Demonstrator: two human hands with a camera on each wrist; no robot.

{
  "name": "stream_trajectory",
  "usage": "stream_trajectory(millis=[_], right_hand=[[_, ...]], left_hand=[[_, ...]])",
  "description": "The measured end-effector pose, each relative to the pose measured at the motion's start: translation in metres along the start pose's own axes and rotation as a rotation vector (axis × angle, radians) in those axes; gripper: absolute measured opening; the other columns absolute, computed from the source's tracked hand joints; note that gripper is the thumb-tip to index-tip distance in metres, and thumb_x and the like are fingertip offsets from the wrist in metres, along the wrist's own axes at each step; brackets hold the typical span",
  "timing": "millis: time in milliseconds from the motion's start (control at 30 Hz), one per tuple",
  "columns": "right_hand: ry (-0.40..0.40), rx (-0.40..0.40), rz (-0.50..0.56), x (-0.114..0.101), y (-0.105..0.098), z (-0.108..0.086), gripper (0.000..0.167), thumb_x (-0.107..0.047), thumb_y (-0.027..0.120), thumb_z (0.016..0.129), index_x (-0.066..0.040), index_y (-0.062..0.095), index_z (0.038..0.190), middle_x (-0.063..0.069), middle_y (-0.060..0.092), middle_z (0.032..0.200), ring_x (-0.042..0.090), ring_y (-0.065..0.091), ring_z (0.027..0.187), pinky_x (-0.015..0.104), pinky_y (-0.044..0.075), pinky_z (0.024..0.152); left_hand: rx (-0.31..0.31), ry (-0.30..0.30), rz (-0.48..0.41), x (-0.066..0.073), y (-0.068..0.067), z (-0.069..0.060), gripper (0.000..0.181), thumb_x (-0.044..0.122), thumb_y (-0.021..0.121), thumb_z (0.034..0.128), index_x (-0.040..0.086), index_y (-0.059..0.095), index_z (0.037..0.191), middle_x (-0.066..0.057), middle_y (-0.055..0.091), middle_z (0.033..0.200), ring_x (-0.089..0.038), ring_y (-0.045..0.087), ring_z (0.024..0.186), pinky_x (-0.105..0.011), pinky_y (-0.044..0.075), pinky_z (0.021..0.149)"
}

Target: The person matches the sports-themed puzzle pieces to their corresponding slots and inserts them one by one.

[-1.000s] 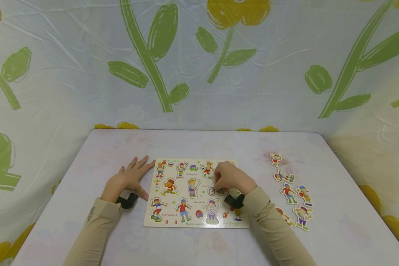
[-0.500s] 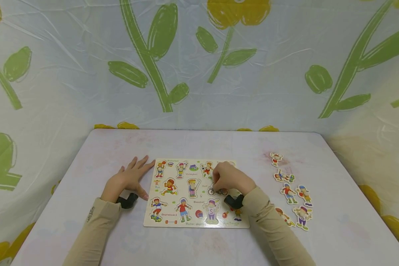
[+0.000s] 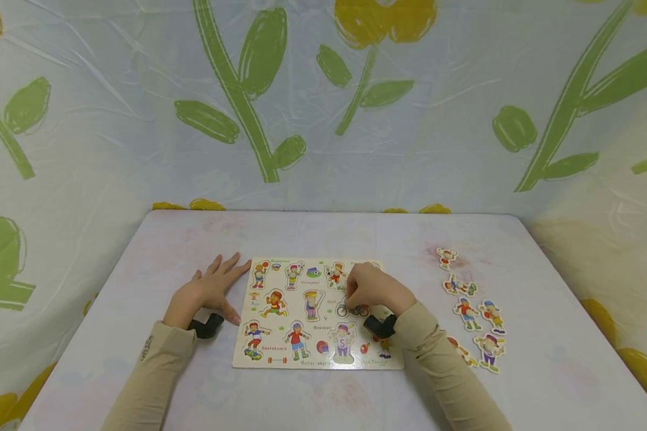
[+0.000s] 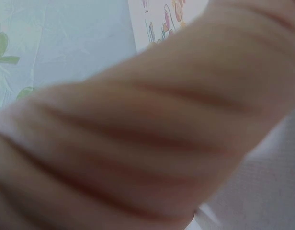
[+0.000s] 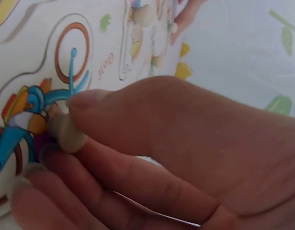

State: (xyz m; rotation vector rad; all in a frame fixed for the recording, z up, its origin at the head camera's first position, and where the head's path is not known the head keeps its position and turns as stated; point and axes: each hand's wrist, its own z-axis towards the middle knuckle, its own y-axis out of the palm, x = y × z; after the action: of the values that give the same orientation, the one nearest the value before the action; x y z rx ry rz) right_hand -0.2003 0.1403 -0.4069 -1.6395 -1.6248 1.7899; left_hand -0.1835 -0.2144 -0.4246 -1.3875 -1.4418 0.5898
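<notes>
A cream puzzle board (image 3: pixel 296 326) with printed sports figures lies on the table. My right hand (image 3: pixel 378 288) is over its right part. Between thumb and fingers it pinches the pale round knob (image 5: pixel 71 135) of a cyclist puzzle piece (image 3: pixel 354 309), whose blue bicycle (image 5: pixel 8 143) shows in the right wrist view. The piece lies at its outline; whether it sits fully flush I cannot tell, as the fingers cover part of it. My left hand (image 3: pixel 207 290) rests with spread fingers at the board's left edge. The left wrist view is mostly filled by that hand (image 4: pixel 152 129), blurred.
Several loose figure pieces lie right of the board, among them a tennis player (image 3: pixel 446 258), a roller skater (image 3: pixel 467 314) and a baseball player (image 3: pixel 489 352). My right forearm partly covers another piece (image 3: pixel 460 351). A flower-print cloth (image 3: pixel 410 161) hangs behind the table.
The head view has shifted very slightly. Both hands and the cyclist piece stay in the same places, the right still pinching the knob.
</notes>
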Motion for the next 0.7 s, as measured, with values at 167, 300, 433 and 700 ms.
stream_trajectory(millis=[167,300,433,700], right_hand=[[-0.008,-0.009,-0.008,0.0,-0.007,-0.004,0.016,-0.007,0.081,0.077,-0.009,0.07,0.065,-0.004,0.06,0.058,0.01,0.051,0.052,0.024,0.044,0.051],[0.008,-0.008,-0.005,0.003,-0.013,-0.007,0.017,-0.01,0.083,0.078,-0.009,0.071,0.067,-0.003,0.061,0.061,0.01,0.052,0.054,0.025,0.046,0.053],[0.027,0.0,0.001,0.007,-0.019,-0.011,0.015,-0.007,0.08,0.08,-0.01,0.07,0.069,-0.003,0.061,0.063,0.01,0.052,0.055,0.025,0.046,0.053],[0.049,0.051,0.018,0.018,-0.031,-0.024,0.011,-0.002,0.071,0.083,-0.007,0.07,0.074,0.001,0.061,0.068,0.013,0.052,0.058,0.028,0.046,0.054]], left_hand=[[0.007,0.003,0.003,0.0,0.0,0.0,0.131,0.047,0.093,0.0538,0.016,0.023,0.159,-0.017,0.007,0.165,-0.049,-0.001,0.147,-0.076,0.006,0.109],[0.009,-0.001,0.001,0.0,0.0,-0.001,0.131,0.047,0.093,0.0534,0.016,0.023,0.159,-0.017,0.007,0.165,-0.049,-0.001,0.147,-0.076,0.006,0.109],[0.005,-0.001,0.006,0.0,0.0,-0.001,0.131,0.047,0.093,0.0533,0.016,0.022,0.159,-0.017,0.007,0.165,-0.049,-0.001,0.147,-0.076,0.006,0.109],[0.003,-0.002,0.002,0.002,-0.001,-0.002,0.131,0.046,0.093,0.0535,0.015,0.022,0.159,-0.017,0.007,0.165,-0.049,-0.001,0.147,-0.076,0.006,0.109]])
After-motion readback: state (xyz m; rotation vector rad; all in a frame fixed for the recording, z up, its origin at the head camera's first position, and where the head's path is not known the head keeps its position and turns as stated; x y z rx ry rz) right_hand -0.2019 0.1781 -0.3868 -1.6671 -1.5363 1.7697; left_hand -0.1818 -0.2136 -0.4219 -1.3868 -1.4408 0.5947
